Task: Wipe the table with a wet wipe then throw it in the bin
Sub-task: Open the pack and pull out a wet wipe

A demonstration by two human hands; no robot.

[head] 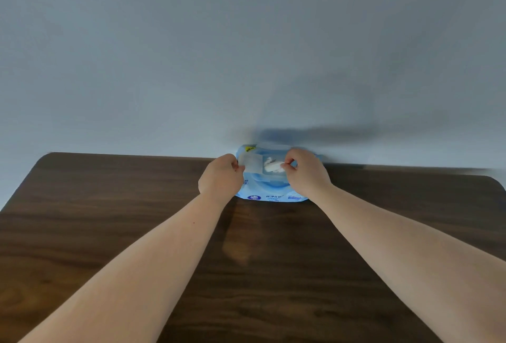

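A light blue pack of wet wipes lies at the far edge of the dark wooden table, against the wall. My left hand pinches the pack's translucent flap, which is peeled back to the left. My right hand pinches the white wipe that sticks out of the opening. No bin is in view.
A plain grey-blue wall rises directly behind the table. The table's far corners are rounded, and its left edge runs diagonally toward me.
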